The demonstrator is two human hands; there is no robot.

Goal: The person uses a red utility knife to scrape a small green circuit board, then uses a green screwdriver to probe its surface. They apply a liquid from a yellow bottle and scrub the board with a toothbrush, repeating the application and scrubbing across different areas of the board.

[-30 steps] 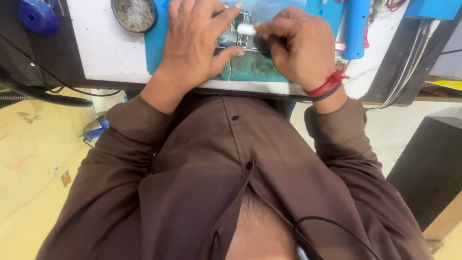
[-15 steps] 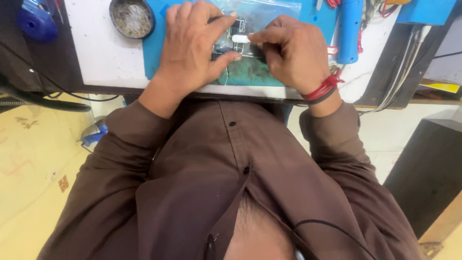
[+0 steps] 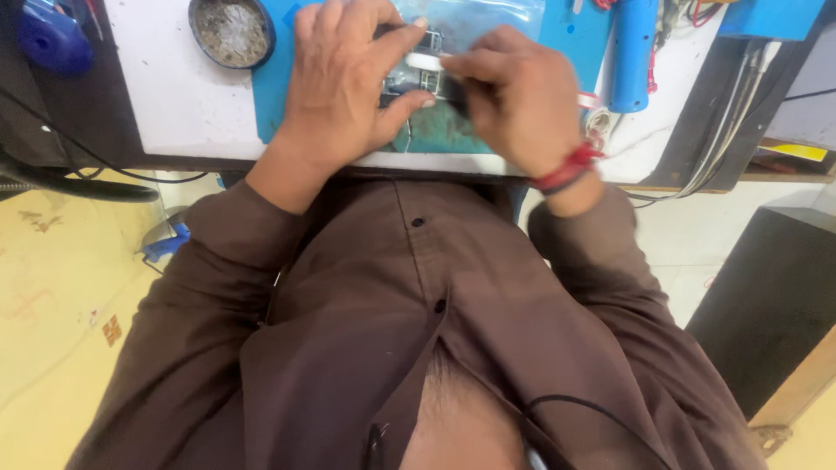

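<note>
Fingers of both my hands stay pinched around the small circuit board on the blue mat. Left hand clamps its edge; right hand holds what looks like a white tool against its top. Little has shifted since a moment ago, so the work sits steady at the bench edge.

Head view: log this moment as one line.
left hand: pressing small dark circuit board | right hand: pinching slim white tool at board | surface: blue work mat | nearby: round dark tin
</note>
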